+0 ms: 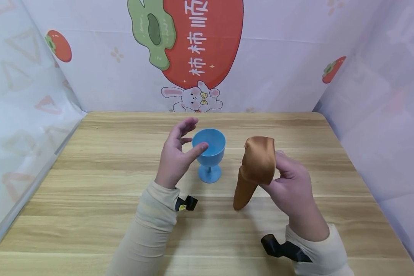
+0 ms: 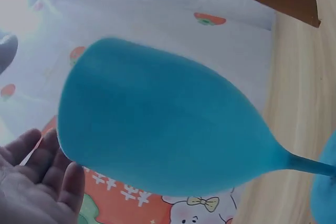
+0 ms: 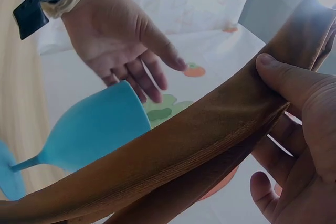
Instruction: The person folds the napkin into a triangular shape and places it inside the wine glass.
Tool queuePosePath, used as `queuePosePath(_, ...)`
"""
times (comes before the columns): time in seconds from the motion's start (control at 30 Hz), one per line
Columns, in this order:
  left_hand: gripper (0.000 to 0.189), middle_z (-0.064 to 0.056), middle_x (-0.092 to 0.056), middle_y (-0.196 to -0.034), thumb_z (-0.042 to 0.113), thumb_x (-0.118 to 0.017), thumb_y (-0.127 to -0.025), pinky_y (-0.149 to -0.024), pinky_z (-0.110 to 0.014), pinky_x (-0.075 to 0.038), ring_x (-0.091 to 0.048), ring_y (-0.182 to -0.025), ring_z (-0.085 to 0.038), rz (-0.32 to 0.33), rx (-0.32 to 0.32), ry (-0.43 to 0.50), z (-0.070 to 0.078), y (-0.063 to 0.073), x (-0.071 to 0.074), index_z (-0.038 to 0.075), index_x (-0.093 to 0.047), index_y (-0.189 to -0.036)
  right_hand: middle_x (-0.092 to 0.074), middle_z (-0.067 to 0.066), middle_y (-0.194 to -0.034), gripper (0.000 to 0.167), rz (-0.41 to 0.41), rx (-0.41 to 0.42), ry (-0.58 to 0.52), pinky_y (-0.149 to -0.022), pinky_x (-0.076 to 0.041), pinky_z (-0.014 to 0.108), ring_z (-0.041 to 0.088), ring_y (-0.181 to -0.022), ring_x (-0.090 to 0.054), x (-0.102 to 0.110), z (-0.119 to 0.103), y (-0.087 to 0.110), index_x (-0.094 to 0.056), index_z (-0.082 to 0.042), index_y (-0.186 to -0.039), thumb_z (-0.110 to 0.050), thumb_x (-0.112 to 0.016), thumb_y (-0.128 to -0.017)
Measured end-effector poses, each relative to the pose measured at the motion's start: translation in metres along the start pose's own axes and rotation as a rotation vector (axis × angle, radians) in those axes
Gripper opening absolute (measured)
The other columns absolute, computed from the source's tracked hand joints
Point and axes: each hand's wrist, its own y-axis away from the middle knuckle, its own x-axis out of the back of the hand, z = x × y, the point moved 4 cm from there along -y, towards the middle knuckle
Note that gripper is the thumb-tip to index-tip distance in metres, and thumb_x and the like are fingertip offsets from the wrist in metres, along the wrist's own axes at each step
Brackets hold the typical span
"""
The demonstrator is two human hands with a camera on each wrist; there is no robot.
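Observation:
A blue plastic goblet [image 1: 209, 159] stands upright on the wooden table. Around its left rim, the left hand [image 1: 176, 155] is spread with the thumb apart from the fingers, holding nothing; whether the thumb touches the cup I cannot tell. In the left wrist view the goblet's bowl [image 2: 157, 116] fills the middle, the fingers beside its rim. To the right of the goblet, the right hand [image 1: 291, 188] pinches a folded brown satin cloth [image 1: 258, 161] between thumb and fingers. The cloth [image 3: 189, 129] hangs down in a long strip in front of the right palm.
The light wooden table [image 1: 107, 172] reaches back to a white printed curtain [image 1: 279, 69] with persimmons and a rabbit. White sheeting [image 1: 17, 115] flanks the left side, with more on the right. Black camera mounts sit on both wrists.

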Motion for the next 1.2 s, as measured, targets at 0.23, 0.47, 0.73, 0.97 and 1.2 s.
queuePosePath(0.23, 0.055, -0.003, -0.056, -0.134, 0.011, -0.072, -0.091, -0.103, -0.051, -0.04, -0.049, -0.127, -0.028, 0.098, -0.091, 0.093, 0.015, 0.003, 0.007, 0.002, -0.049, -0.14, -0.067, -0.017, -0.086, 0.047, -0.011, -0.03, 0.054, -0.067, -0.044, 0.018, 0.005, -0.074, -0.054, 0.002, 0.001, 0.0, -0.072, 0.003, -0.087, -0.044, -0.072, -0.091)
queuePosePath(0.47, 0.033, -0.015, -0.061, -0.118, 0.003, -0.062, -0.095, -0.088, -0.032, -0.052, -0.058, -0.104, -0.029, -0.021, -0.133, 0.217, 0.033, 0.012, 0.004, -0.008, -0.056, -0.126, -0.069, -0.015, -0.089, 0.026, 0.005, -0.032, 0.09, -0.07, -0.044, 0.017, 0.006, -0.076, -0.056, 0.002, 0.001, 0.0, -0.074, 0.001, -0.091, -0.025, -0.077, -0.09)
queuePosePath(0.73, 0.031, -0.019, -0.067, -0.092, 0.025, -0.058, -0.103, -0.07, -0.037, -0.058, -0.066, -0.076, -0.025, -0.376, -0.111, 0.201, 0.046, 0.026, -0.014, -0.006, -0.064, -0.104, -0.072, -0.015, -0.096, 0.012, 0.001, -0.048, 0.07, -0.078, -0.046, 0.02, 0.007, -0.087, -0.061, 0.004, 0.003, 0.0, -0.075, -0.001, -0.09, 0.005, -0.076, -0.08)
queuePosePath(0.97, 0.049, -0.025, -0.068, -0.097, 0.038, -0.051, -0.105, -0.071, -0.042, -0.059, -0.068, -0.078, -0.024, -0.438, -0.023, 0.267, 0.043, 0.028, -0.026, -0.01, -0.063, -0.107, -0.072, -0.004, -0.088, 0.008, 0.004, 0.015, 0.012, -0.084, -0.046, 0.024, 0.011, -0.091, -0.064, 0.005, 0.003, -0.002, -0.074, -0.002, -0.085, -0.008, -0.079, -0.086)
queuePosePath(1.2, 0.064, -0.021, -0.067, -0.091, 0.051, -0.045, -0.104, -0.07, -0.044, -0.06, -0.067, -0.076, -0.026, -0.513, 0.102, 0.282, 0.034, 0.032, -0.043, -0.009, -0.064, -0.107, -0.074, -0.001, -0.087, 0.006, -0.019, -0.011, 0.155, -0.082, -0.038, 0.026, 0.004, -0.086, -0.065, 0.006, 0.002, -0.005, -0.077, -0.007, -0.085, -0.007, -0.082, -0.083)
